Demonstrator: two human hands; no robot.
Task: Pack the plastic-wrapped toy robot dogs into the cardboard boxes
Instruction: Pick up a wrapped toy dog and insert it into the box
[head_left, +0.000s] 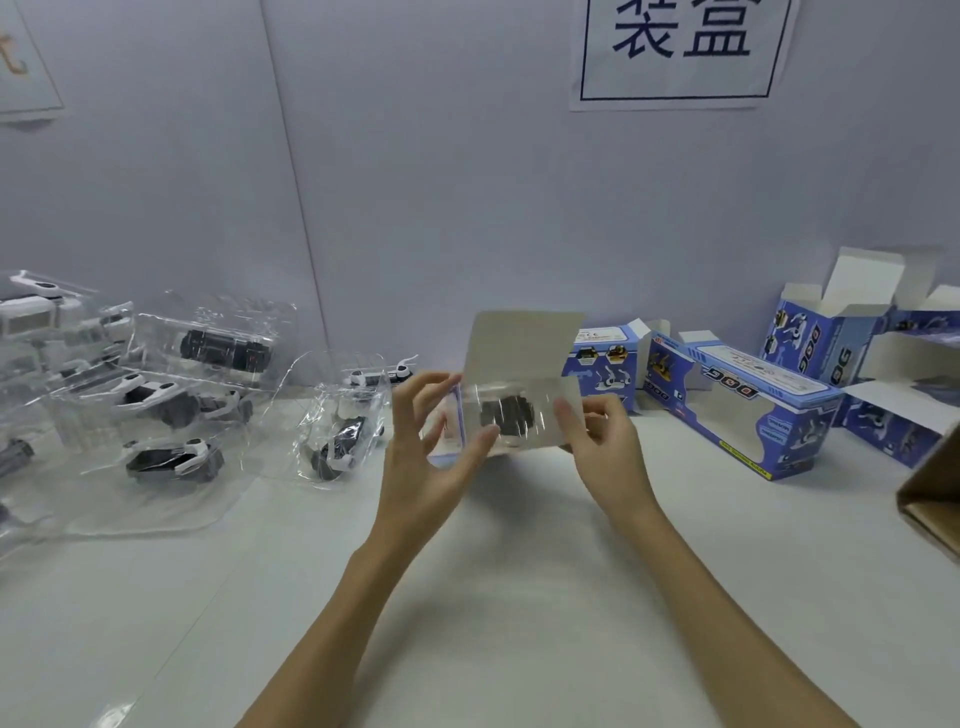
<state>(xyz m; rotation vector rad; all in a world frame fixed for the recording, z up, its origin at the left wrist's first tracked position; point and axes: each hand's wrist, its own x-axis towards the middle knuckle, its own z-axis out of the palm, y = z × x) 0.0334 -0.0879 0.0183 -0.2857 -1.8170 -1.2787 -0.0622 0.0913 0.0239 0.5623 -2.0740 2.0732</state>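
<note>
A blue cardboard box (519, 353) is raised above the table's middle, its open end toward me and its grey top flap standing up. A plastic-wrapped black toy robot dog (506, 415) shows inside the opening. My left hand (431, 441) grips the box's left side, thumb across the plastic. My right hand (602, 441) holds the right side flap between thumb and fingers. Several more wrapped robot dogs (166, 400) lie at the left, one of them (337, 436) close to my left hand.
Several blue boxes with open flaps stand at the right, including a long windowed box (737, 405) and a tall box (826, 332). A brown carton corner (930, 493) juts in at the right edge. A wall with a printed sign (680, 47) is behind the white table (519, 597).
</note>
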